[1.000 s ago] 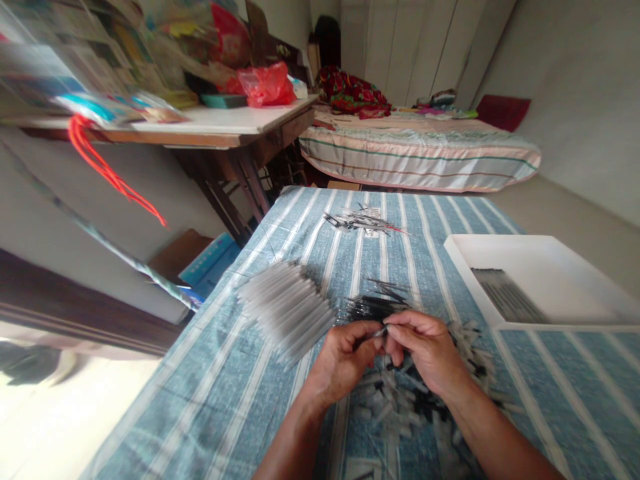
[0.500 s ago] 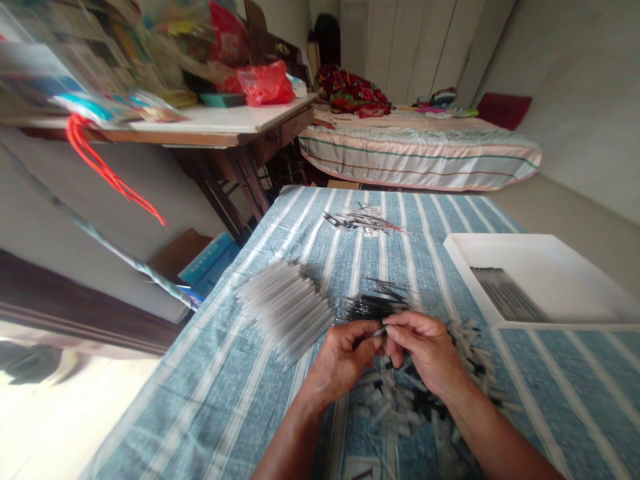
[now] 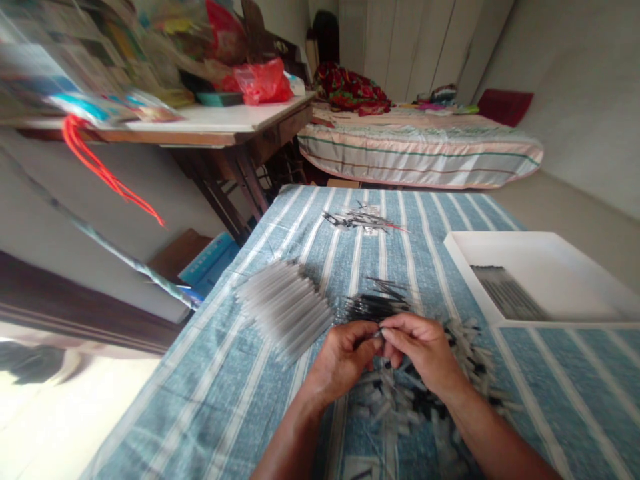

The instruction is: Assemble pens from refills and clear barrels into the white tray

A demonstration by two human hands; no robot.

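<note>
My left hand [image 3: 343, 357] and my right hand [image 3: 423, 343] meet fingertip to fingertip over the cloth-covered table, both closed in a pinch. Between them sits a small dark piece [image 3: 379, 332], mostly covered by the fingers; its kind is not clear. Just beyond the fingertips lies a bunch of thin black sticks [image 3: 375, 305], which look like pen refills. Under and right of my right hand spreads a heap of short translucent and black pieces [image 3: 470, 353], resembling pen caps. To the left is a neat stack of pale translucent tubes [image 3: 287, 307], like pen barrels.
A white tray [image 3: 565, 267] at the right holds a row of slim dark-tipped grey sticks [image 3: 507, 293]. Further back on the striped cloth [image 3: 210, 373] is a small pile of thin dark pieces [image 3: 357, 218]. A cluttered desk [image 3: 215, 127] stands left, a bed [image 3: 415, 150] behind.
My right hand has shifted slightly left, its fingertips closer to the left hand's. Less of the small piece shows between them. The piles and tray stay as they were.
</note>
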